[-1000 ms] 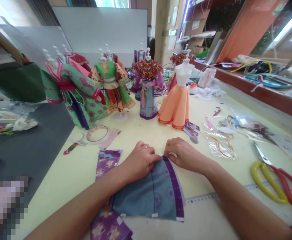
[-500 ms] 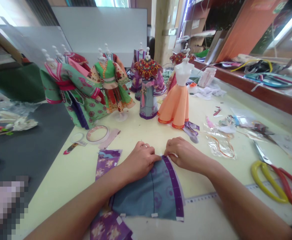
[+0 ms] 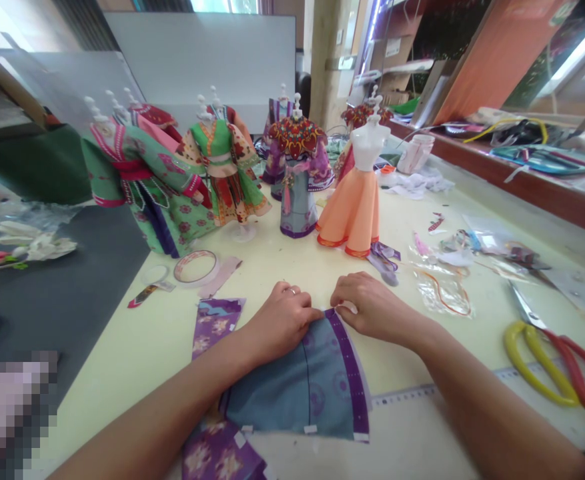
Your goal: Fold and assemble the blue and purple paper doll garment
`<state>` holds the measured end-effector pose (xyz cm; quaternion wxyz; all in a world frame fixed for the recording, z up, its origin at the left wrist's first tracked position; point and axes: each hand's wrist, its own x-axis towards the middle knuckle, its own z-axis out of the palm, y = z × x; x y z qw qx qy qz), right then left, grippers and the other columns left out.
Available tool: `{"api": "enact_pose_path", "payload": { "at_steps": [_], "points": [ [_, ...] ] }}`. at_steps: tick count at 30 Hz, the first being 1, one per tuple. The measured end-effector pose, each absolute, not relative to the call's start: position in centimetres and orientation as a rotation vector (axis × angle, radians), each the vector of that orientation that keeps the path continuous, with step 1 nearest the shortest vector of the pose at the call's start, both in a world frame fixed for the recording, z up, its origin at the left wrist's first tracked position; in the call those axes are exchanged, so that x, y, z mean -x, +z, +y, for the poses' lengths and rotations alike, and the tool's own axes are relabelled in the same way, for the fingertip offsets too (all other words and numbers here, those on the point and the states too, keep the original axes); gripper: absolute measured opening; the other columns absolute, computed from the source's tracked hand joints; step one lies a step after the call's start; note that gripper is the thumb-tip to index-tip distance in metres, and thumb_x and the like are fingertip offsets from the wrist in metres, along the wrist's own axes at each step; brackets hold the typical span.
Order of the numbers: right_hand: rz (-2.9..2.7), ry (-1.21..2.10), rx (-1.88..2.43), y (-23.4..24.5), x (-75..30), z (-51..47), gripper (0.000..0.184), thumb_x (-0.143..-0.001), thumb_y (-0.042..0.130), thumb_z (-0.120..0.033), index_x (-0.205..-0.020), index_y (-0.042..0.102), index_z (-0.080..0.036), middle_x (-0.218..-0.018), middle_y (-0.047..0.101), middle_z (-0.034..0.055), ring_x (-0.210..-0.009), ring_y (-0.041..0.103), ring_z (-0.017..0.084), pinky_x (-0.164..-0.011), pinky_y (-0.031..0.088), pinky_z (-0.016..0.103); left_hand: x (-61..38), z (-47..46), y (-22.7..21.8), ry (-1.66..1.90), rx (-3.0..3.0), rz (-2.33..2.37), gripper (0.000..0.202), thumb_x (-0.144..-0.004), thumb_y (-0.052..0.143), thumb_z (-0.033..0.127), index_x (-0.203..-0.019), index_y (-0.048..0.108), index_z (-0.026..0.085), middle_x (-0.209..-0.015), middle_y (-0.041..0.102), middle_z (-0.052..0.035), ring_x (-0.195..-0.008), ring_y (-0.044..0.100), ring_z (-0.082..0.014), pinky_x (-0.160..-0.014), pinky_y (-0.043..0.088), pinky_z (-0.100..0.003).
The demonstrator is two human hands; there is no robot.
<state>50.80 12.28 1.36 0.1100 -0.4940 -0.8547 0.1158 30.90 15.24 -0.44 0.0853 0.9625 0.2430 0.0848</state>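
Blue-grey cloth w/ a purple border (image 3: 355, 377): this fabric panel (image 3: 282, 397) lies flat on the worktop (image 3: 292, 263) right in front of me, narrow end away, wide edge towards me. My left hand (image 3: 278, 323) sits over its upper part, fingers curled in, tips down at the top edge, prob. so the cloth can't slide; can't tell if they pinch or just press. My right hand (image 3: 375, 307) has thumb & forefinger closed on the far corner, at the border's top end, prob. b/c a small edge needs fingertips only; other fingers curled under. Hands are close, tips just apart, so the bit btwn stays controlled, I'd say.

White tabs (image 3: 311, 429) sit along the lower edge, maybe as markers or fasteners. A flowered purple strip (image 3: 217, 333) runs under my left forearm; overlap w/ panel hidden. Ruler (image 3: 407, 398) passes behind my right forearm. Scissors (image 3: 552, 341) lie to the right, handles my way, handy for grabbing. Tape roll (image 3: 209, 277) & dressed forms (image 3: 355, 207) stay beyond, prob. to leave working room.
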Motion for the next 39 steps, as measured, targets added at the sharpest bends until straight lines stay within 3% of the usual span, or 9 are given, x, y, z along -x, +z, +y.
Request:
{"api": "enact_pose_path", "payload": {
  "at_steps": [39],
  "points": [
    [-2.644, 0.301, 1.351, 1.28, -50.53, 12.25, 0.017, -0.072, 0.05, -0.004, -0.077, 0.062, -0.015, -0.075, 0.054, 0.0039, -0.075, 0.049, 0.017, -0.075, 0.032, 0.03, -30.89, 15.29, -0.74, 0.257, -2.852, 0.741, 0.025, -0.087, 0.041, 0.018, -0.098, 0.063, 0.022, -0.083, 0.061, -0.0033, -0.086, 0.051, -0.0179, -0.086, 0.029, -0.037]
  ]
}}
